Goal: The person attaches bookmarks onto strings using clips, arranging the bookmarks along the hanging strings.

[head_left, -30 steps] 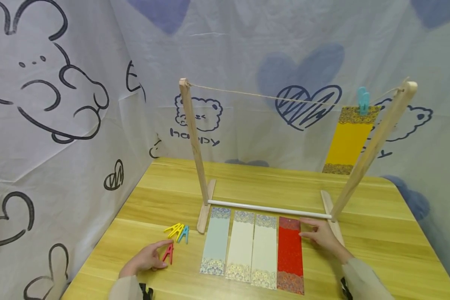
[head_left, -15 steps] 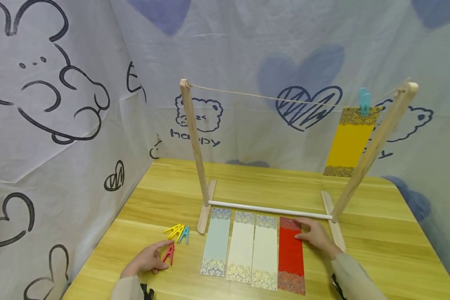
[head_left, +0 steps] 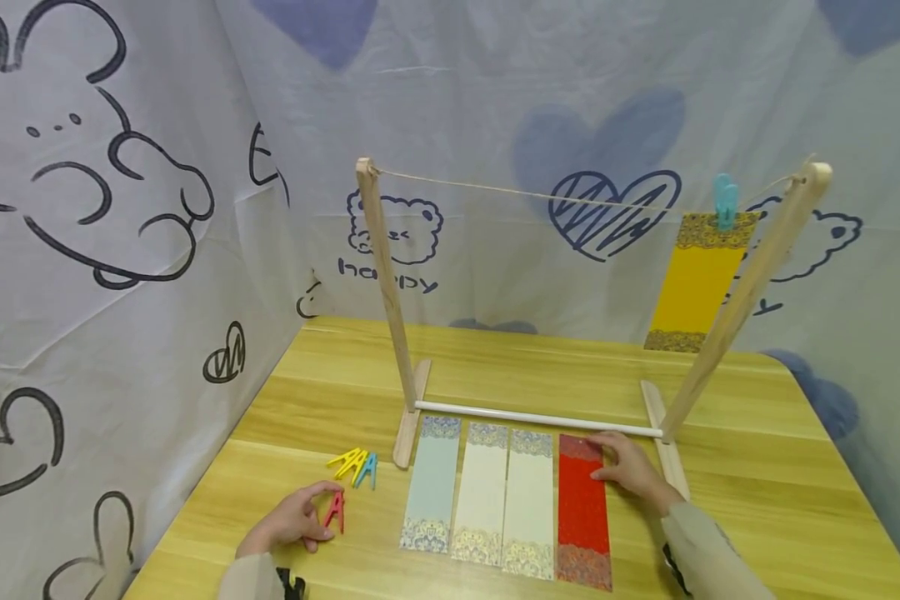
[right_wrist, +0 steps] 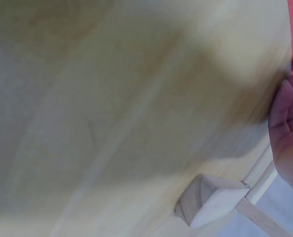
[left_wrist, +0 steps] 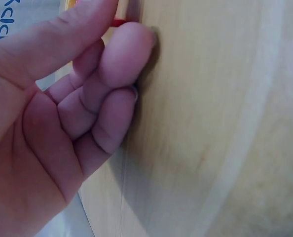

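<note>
On the table at the left, my left hand [head_left: 292, 517] holds a red clothespin [head_left: 335, 511] between index finger and thumb. In the left wrist view the other fingers [left_wrist: 118, 116] are curled, and only a sliver of red shows. My right hand [head_left: 637, 471] has thumb and fingers at the upper right edge of a red paper strip [head_left: 582, 508] with lace-patterned ends, lying flat. In the right wrist view, this hand's fingers [right_wrist: 284, 101] meet the red edge; the grip is partly out of frame. A yellow strip [head_left: 697, 287] hangs from the string by a blue clothespin [head_left: 726, 202].
A wooden stand with a left post [head_left: 387, 283], right post [head_left: 742, 300], string [head_left: 495, 188] and white bottom bar [head_left: 532, 417] rises behind the strips. Pale blue [head_left: 431, 483] and cream strips [head_left: 482, 492] lie beside the red one. Yellow clothespins [head_left: 354, 462] and a blue one [head_left: 367, 472] lie left.
My right hand has shifted left, from the red strip's edge onto its upper right corner. The strip has barely moved, and my left hand stays about where it was.
</note>
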A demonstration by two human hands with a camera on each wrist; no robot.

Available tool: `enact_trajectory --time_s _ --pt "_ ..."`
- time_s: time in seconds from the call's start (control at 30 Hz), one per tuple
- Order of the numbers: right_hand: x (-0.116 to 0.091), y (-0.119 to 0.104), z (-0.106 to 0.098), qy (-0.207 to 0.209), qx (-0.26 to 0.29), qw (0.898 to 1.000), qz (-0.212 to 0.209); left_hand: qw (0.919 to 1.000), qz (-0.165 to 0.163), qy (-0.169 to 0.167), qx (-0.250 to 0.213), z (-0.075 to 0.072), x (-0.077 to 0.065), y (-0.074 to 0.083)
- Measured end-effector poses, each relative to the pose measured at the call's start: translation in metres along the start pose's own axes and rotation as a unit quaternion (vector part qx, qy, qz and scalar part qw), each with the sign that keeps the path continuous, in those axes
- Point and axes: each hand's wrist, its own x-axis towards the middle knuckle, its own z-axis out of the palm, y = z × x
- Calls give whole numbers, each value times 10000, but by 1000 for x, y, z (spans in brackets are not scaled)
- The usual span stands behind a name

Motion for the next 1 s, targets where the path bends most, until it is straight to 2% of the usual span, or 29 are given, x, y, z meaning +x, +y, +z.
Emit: enact_trajectory --time_s 0.13,0.2,0.33,0.43,0.53,0.77,1.0 --pt "2 -2 -3 -363 148 9992 121 10000 26 42 -61 0 -1 -1" --pt "3 -5 -5 -675 140 9972 304 10000 31 54 -72 0 -1 -3" --pt "2 -8 -8 -914 57 9955 233 9999 45 74 -83 0 0 -5" --pt "2 -8 -9 -1040 122 9939 352 9999 54 97 -81 0 0 -5" --pt "2 -7 -9 -1081 173 9927 504 9999 41 132 -50 0 0 -5" --pt "3 -6 -9 -859 588 9915 778 9994 0 352 57 1 0 -6" --pt "0 -4 -14 -956 1404 9835 620 9988 119 463 -95 2 1 -3"
